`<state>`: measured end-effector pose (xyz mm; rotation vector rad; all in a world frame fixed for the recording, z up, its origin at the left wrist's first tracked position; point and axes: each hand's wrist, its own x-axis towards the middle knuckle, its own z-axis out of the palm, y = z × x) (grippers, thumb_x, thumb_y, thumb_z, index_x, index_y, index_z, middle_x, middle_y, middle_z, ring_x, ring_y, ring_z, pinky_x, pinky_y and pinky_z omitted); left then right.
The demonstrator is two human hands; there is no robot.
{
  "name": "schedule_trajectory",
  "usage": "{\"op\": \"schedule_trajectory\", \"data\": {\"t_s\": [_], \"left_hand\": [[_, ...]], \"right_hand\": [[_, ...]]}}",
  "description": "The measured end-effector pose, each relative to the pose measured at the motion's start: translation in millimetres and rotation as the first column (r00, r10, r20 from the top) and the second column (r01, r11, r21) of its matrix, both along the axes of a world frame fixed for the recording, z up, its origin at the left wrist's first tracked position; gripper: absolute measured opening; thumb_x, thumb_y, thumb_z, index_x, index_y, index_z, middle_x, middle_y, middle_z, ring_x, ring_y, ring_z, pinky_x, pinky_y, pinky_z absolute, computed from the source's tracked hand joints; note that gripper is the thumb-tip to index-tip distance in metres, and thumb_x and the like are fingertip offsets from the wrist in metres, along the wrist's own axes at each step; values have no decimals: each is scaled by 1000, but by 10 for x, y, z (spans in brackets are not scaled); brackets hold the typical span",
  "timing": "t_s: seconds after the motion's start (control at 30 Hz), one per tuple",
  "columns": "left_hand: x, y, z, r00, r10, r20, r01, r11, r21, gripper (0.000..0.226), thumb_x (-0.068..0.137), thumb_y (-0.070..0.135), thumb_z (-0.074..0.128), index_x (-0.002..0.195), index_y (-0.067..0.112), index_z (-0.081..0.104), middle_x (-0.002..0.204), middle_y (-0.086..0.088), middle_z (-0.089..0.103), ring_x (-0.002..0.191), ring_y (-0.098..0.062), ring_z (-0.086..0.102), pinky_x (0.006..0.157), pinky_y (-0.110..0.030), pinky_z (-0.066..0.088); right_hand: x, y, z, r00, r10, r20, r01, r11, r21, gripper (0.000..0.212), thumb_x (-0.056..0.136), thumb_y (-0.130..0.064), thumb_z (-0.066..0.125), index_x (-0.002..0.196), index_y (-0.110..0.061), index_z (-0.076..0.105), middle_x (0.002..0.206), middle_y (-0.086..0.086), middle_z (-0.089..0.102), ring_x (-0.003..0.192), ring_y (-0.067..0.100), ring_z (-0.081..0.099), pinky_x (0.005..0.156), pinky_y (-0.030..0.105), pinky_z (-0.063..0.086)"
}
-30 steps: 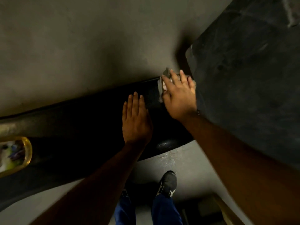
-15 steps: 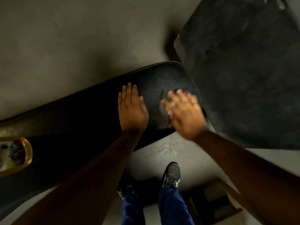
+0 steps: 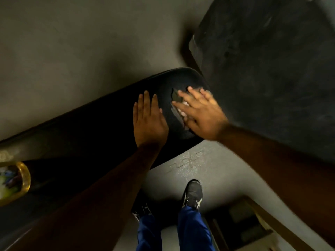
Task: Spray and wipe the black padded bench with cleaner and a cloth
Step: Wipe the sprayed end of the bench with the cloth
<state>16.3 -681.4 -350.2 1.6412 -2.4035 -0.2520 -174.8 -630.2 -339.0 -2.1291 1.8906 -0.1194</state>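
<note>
On the surface [image 3: 108, 127], the left hand [image 3: 147, 122] lies flat just left of the right hand [image 3: 201, 115], which presses the cloth [image 3: 178, 107] near the surface's far right end, beside the mat [image 3: 272, 78] on the floor [image 3: 208, 169].

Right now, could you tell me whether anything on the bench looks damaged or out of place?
Nothing stands out. The black padded bench looks intact; the left hand rests flat on it, and the right hand presses the cloth near its rounded end.
</note>
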Motion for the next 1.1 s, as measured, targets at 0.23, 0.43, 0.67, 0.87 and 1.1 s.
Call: {"op": "schedule_trajectory", "data": {"t_s": [0.23,0.43,0.67,0.87,1.1], "left_hand": [[-28,5,-9,994,5,107,-10,999,44,51,101,27,33,147,8,37,157,-15,30,147,-30,22,121,-43,17],[-16,7,-24,998,7,70,-8,1000,17,51,99,26,34,144,6,43,153,-17,36,145,-32,29,119,-45,22],[-5,6,-41,999,7,52,-7,1000,11,52,99,28,32,145,6,43,153,-16,36,145,-30,28,120,-43,20],[-19,2,-28,999,15,51,-16,1000,11,52,98,28,30,144,6,44,153,-15,37,145,-29,30,120,-42,20],[7,12,-38,1000,14,-3,-14,1000,-13,51,98,27,33,143,7,45,152,-15,39,144,-29,31,119,-43,22]], "right_hand": [[-151,-429,-37,992,-121,34,120,993,10,61,93,-39,42,154,-33,34,165,1,26,153,30,19,121,53,17],[141,-833,3,996,-84,43,83,996,35,60,92,-42,31,150,-32,41,163,-1,33,152,31,23,121,56,17],[109,-872,0,972,-228,49,227,973,25,56,92,-39,41,147,-32,45,160,0,38,150,32,28,119,56,18],[-117,-542,9,930,-345,123,338,938,78,61,92,-42,40,152,-37,36,164,1,29,153,30,19,120,60,18],[-85,25,6,986,-155,59,155,988,-3,60,92,-39,41,152,-37,38,165,1,28,153,30,19,121,60,16]]}}
